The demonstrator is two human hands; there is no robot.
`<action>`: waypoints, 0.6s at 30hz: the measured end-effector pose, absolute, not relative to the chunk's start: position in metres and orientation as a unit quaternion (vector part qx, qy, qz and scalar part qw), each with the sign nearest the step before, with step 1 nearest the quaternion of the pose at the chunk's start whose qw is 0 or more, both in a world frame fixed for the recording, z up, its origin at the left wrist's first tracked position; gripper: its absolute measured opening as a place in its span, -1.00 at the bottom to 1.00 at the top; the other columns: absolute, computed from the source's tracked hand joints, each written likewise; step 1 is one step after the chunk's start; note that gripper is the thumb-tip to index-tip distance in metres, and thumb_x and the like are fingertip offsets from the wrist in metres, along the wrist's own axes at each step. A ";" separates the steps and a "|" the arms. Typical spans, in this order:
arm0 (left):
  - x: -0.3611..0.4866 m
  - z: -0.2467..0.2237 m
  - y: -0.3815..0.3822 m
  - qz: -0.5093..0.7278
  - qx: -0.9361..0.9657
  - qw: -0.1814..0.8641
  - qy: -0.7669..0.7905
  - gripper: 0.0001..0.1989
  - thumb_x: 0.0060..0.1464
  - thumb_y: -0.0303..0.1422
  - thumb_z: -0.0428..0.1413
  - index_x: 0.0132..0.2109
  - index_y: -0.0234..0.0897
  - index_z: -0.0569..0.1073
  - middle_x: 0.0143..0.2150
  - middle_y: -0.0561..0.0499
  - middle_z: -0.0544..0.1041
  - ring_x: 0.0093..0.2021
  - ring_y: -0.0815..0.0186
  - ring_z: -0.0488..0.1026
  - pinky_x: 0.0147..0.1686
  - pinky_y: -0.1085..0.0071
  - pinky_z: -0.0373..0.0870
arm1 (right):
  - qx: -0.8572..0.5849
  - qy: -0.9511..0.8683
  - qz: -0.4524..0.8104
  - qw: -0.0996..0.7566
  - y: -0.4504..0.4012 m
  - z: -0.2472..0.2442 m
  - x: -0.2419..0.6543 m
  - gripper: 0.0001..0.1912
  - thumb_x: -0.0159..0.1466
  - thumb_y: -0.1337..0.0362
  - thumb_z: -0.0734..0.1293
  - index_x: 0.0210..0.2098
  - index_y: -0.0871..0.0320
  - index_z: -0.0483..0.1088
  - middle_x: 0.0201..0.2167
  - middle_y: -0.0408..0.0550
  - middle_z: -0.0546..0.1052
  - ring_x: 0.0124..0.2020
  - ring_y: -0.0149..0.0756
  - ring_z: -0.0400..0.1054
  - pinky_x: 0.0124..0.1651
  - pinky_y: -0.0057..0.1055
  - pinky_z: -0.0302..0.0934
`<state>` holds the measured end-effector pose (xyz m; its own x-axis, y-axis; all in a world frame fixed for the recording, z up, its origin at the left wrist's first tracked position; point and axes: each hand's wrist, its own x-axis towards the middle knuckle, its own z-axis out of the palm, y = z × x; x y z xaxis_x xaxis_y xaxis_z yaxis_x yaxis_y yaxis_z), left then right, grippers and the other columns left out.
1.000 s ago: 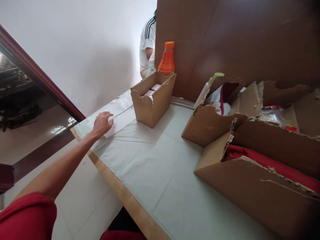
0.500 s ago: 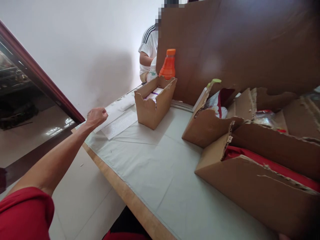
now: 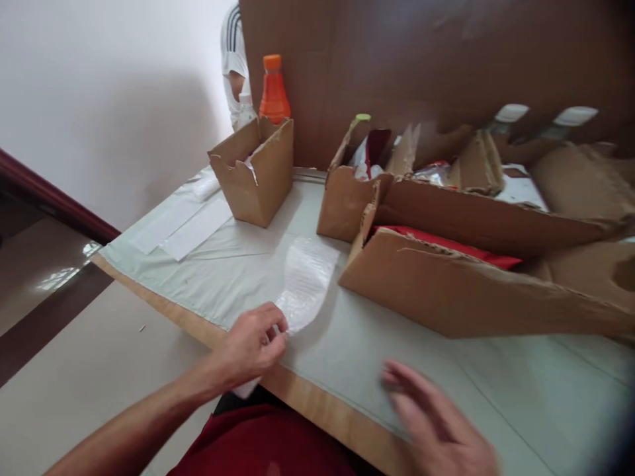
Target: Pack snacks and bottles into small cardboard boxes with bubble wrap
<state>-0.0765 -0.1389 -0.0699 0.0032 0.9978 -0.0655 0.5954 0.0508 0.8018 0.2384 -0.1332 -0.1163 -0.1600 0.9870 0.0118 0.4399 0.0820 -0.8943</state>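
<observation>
My left hand (image 3: 258,344) is closed on a sheet of bubble wrap (image 3: 308,281) at the table's front edge. Part of the sheet stretches away from me over the cloth, and a corner shows below the hand. To the right, my right hand (image 3: 431,416) hovers low over the table, blurred, with its fingers apart and nothing visible in it. The long cardboard box (image 3: 421,287) with a red packet (image 3: 454,246) in it stands beyond the right hand.
More white sheets (image 3: 193,228) lie at the table's left. Behind them stands a small cardboard box (image 3: 251,192), with an orange bottle (image 3: 274,92) at its back. Divided cardboard bins (image 3: 481,201) fill the right side before a tall cardboard panel (image 3: 397,66). A person in a white sleeve (image 3: 233,49) is partly visible behind.
My left hand has come from the table's far left towards me, now with bubble wrap in it. My right hand has come into view. The camera has turned right.
</observation>
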 end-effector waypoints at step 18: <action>-0.065 -0.111 -0.113 0.237 0.811 0.161 0.510 -0.70 0.22 -0.45 0.10 0.08 -0.27 0.53 0.24 -0.25 0.49 0.25 -0.07 0.40 0.20 -0.12 0.40 | -0.422 -0.642 0.604 0.213 -0.145 -0.096 0.160 -0.60 0.37 0.23 0.29 0.16 0.01 0.54 -0.10 -0.02 0.61 -0.17 -0.20 0.49 -0.03 -0.28 0.40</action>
